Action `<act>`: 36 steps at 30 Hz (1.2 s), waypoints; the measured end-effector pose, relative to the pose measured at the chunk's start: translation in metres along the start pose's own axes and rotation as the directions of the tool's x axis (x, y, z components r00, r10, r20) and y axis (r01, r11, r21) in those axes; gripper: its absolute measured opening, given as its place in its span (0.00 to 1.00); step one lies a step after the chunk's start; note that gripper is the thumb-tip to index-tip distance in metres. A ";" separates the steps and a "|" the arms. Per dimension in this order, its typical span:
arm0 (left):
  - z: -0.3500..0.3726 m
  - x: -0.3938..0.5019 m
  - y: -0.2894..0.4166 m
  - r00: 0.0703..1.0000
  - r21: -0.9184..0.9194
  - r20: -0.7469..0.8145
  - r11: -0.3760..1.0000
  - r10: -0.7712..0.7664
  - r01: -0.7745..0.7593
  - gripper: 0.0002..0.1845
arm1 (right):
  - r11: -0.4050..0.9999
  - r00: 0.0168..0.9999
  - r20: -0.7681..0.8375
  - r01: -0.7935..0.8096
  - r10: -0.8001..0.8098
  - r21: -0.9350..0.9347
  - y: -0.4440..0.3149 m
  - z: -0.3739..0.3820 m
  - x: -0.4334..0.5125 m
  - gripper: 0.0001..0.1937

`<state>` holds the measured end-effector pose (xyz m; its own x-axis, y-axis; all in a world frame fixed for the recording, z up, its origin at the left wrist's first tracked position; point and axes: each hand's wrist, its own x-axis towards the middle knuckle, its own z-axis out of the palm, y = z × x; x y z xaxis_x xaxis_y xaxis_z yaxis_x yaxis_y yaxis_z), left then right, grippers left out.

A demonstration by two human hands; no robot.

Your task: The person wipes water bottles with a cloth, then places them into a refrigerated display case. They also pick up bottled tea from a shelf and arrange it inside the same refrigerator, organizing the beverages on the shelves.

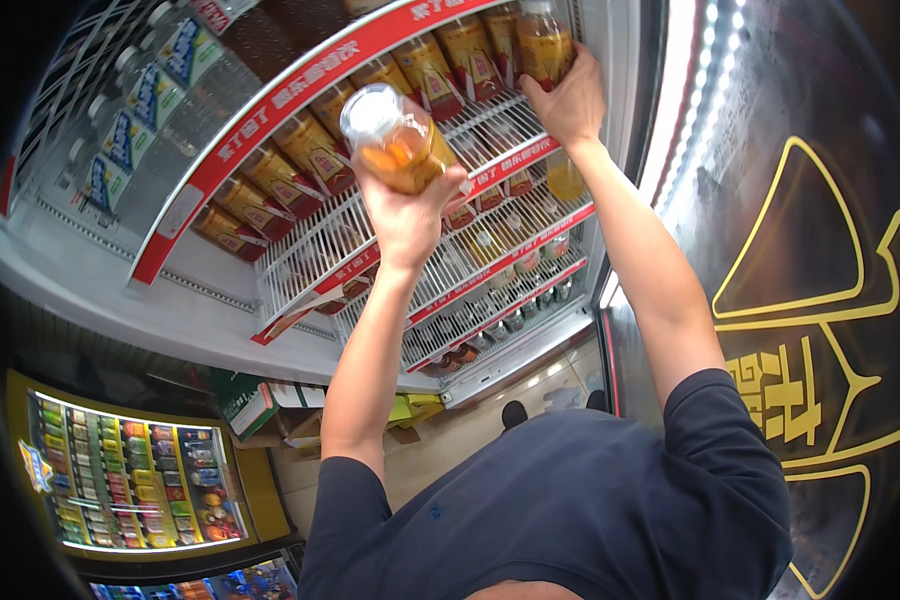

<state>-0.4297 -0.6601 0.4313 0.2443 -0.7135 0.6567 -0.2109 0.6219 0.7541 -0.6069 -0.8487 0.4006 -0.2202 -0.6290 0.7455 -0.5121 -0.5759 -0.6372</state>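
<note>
My left hand (405, 214) holds a jar-like plastic bottle of amber drink (399, 142), its white cap tilted up towards me, in front of the upper shelf. My right hand (570, 97) is around a similar amber bottle (544, 45) at the right end of that shelf, by the cooler's side wall. Along the same shelf stands a row of like bottles (427, 71) with yellow and red labels. The white wire shelf (495, 139) shows between my hands. The held bottle hides part of the row.
A red-edged shelf (270, 112) crosses above the row, with clear bottles (146, 97) at left. Lower wire shelves hold more drinks. The open cooler door (787, 262) stands at my right. Cardboard boxes (292, 420) lie on the floor, near another lit drinks cooler (135, 472).
</note>
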 end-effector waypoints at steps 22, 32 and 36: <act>0.039 0.031 -0.007 0.950 0.037 0.135 0.960 -0.280 0.278 0.33 | 0.966 0.938 0.283 -0.140 0.199 -0.215 0.006 0.019 0.031 0.36; 0.041 0.030 -0.013 0.923 0.259 0.142 0.914 -0.356 0.313 0.31 | 0.942 0.917 0.316 -0.303 0.245 0.146 -0.007 -0.003 0.018 0.21; 0.062 0.037 -0.015 0.958 0.558 0.085 0.810 -0.274 0.182 0.32 | 0.646 0.878 0.477 -0.335 -0.050 0.685 -0.033 -0.011 -0.022 0.38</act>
<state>-0.4758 -0.7156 0.4445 0.2112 -0.8812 0.4229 -0.6544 0.1939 0.7308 -0.5943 -0.8103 0.4077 0.2283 -0.7721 0.5931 0.3119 -0.5191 -0.7958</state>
